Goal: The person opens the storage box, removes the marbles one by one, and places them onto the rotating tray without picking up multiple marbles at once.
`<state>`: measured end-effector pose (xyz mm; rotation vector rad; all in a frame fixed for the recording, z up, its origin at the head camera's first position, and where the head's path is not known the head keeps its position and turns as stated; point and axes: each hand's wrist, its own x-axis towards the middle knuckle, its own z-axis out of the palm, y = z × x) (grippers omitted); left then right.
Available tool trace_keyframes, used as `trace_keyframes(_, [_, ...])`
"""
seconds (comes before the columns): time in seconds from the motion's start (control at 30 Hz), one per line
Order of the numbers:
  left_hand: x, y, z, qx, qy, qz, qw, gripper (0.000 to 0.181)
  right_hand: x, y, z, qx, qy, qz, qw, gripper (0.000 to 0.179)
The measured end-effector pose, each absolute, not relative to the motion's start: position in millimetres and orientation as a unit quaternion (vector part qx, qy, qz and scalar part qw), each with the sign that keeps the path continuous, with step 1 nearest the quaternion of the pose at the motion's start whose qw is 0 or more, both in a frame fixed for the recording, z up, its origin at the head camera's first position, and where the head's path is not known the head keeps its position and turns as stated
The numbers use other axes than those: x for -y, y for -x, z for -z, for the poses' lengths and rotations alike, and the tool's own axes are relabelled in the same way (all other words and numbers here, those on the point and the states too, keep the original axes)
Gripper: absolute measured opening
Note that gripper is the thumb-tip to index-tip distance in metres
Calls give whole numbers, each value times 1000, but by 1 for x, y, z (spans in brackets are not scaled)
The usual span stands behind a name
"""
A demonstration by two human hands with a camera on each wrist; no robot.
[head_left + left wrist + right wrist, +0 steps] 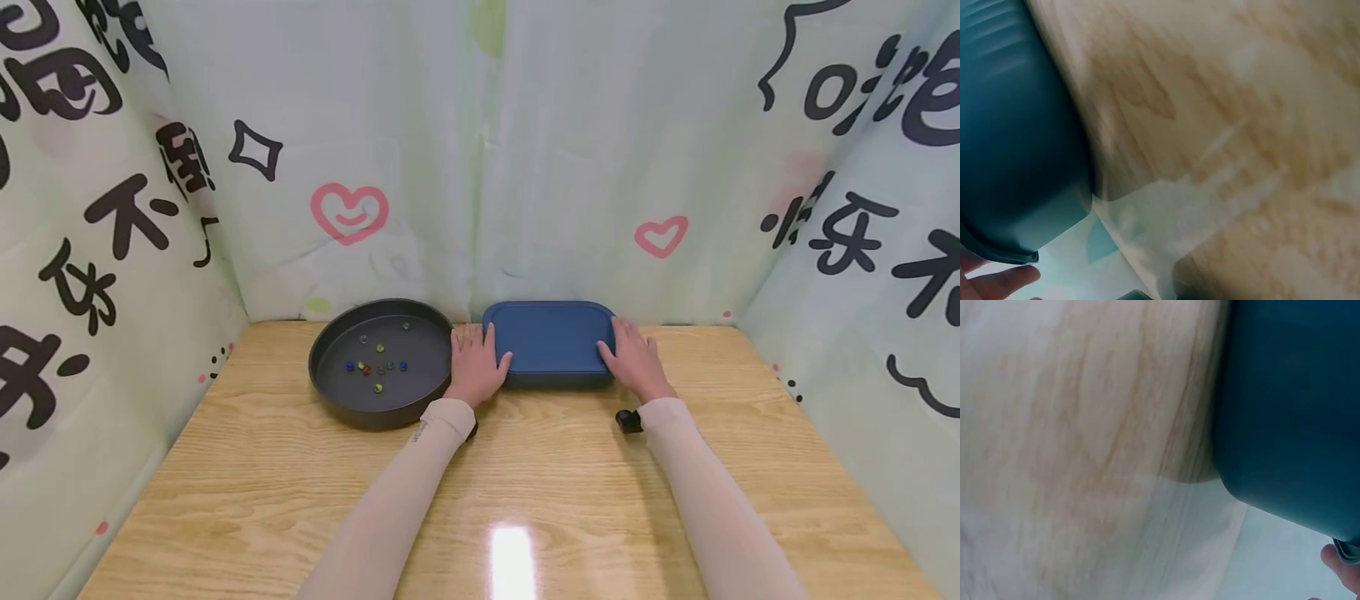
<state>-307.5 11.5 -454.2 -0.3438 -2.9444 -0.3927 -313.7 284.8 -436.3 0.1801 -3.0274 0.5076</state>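
Left hand [476,368] and right hand [640,362] flank a blue, round-cornered rectangular box [555,340]
I see both touching its ends, fingers straight, thumbs apart.

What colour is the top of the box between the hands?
The box top is blue, clearest in the head view.

Pale curtains [570,150] with pink hearts [350,220] and black lettering [123,218] hang behind and beside a wood-grain table [562,467].

I have passage before the blue container [555,337]; the round pan [418,346] obstructs its left, the curtain [555,167] its rear.
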Motion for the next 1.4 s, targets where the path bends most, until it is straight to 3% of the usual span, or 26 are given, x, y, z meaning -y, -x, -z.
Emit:
trace_keyframes(0.6, [-9, 298, 454, 979, 139, 136, 63, 63, -291, 304, 438, 984, -68, -163, 28, 52])
trace_keyframes(1.4, [6, 247, 456, 978, 165, 111, 67, 65, -281, 253, 437, 989, -78, -121, 46, 50])
